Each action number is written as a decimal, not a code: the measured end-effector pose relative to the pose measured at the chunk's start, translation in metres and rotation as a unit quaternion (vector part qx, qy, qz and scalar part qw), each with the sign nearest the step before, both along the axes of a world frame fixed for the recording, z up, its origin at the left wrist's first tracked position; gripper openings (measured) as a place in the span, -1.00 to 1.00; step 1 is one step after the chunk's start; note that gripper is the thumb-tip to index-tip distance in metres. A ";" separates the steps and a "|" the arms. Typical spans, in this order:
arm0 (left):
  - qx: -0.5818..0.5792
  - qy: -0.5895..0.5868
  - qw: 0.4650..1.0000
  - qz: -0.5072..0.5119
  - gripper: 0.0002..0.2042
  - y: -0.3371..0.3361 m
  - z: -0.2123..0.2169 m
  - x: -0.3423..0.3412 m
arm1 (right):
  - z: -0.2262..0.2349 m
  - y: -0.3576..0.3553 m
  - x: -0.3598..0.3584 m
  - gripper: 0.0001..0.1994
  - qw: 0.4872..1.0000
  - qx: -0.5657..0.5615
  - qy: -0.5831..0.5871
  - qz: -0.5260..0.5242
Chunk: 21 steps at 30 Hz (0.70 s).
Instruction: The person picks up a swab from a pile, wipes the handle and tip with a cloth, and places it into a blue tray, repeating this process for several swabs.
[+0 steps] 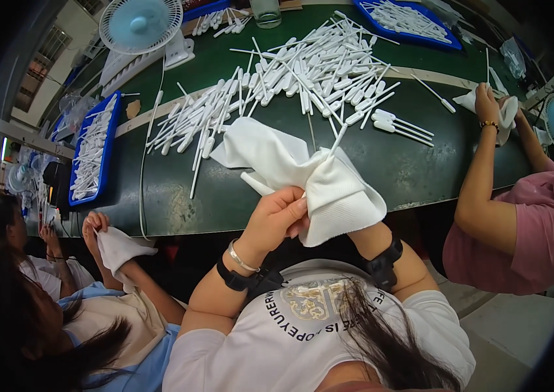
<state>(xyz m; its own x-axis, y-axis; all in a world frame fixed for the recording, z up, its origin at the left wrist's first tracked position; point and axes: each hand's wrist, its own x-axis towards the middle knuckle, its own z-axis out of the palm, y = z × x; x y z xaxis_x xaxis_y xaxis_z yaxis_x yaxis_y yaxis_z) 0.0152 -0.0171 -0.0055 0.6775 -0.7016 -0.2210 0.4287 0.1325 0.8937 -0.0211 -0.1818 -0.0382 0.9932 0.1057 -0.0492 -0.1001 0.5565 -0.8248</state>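
A white ribbed cloth (pixel 345 196) hangs above the near edge of the green table, bunched at its middle. My left hand (pixel 283 212) is closed on it, thumb and fingers pinching a fold. My right forearm (pixel 371 240) reaches in under the cloth's right part, which hides my right hand and its fingers. From the top of the bunched cloth sticks out a thin white stem (pixel 339 138); its lower end is covered. Just beyond lies a large heap of white stick-shaped pieces (pixel 303 72), each with a thick rounded end and a thin stem.
Blue trays of similar pieces stand at the left (pixel 116 124) and far right (pixel 456 44) of the green table (pixel 237 202). A white fan (pixel 139 26) and a glass (pixel 266 14) stand at the back. Co-workers handle white cloths on my left (pixel 120 248) and right (pixel 509 121).
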 end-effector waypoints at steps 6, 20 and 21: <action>-0.011 0.057 0.997 -0.044 -0.78 0.002 0.003 -0.004 | -0.001 -0.018 0.007 -0.63 0.985 0.117 -0.052 -0.113; -0.122 0.120 0.985 -0.004 -0.74 0.013 0.000 0.001 | -0.010 -0.029 0.018 -0.53 0.940 0.332 -0.040 0.074; -0.121 0.119 0.985 -0.012 -0.74 0.006 0.001 0.000 | -0.011 -0.019 0.018 -0.53 0.940 0.331 -0.044 0.067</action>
<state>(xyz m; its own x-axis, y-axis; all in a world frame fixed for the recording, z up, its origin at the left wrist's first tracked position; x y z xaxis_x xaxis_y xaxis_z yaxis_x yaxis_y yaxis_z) 0.0156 -0.0107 -0.0044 0.6093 -0.7684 -0.1955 0.6284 0.3175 0.7101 -0.0028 -0.2008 -0.0494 0.9659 0.2087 0.1531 -0.1537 0.9383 -0.3097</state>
